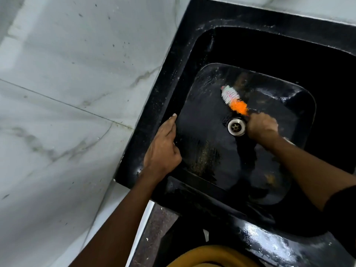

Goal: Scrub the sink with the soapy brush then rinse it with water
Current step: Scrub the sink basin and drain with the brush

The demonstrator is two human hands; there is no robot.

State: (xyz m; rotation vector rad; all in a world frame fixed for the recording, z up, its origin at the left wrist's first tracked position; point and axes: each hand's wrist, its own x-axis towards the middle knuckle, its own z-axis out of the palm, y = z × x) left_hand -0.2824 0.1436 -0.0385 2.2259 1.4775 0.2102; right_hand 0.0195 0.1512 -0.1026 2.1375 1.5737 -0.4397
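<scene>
Basically a black sink (192, 54) fills most of the view, basin wet and glossy, brownish grime patches between the two hands and below the right forearm. Left hand (161, 149) rests flat on the sink's left rim, fingers straight and together, fingertips at the basin edge, holding nothing, likely bracing. Right hand (263, 128) is down in the basin, fist curled round the brush handle, handle itself hidden. Brush (234, 100) sticks out up-left from that fist, orange bristles nearest the knuckles, white ones at the tip, bristles on the basin floor. Drain (236, 126) sits just left of the right hand, touching or nearly so, can't tell. Yellow hose (212, 256) lies near the body, below both arms. Judgement: scrubbing step, rinse not started. To do it well, keep the bristles pressed flat, work short overlapping strokes toward the grime nearer the left hand, circle the drain ring, and do the walls too.
</scene>
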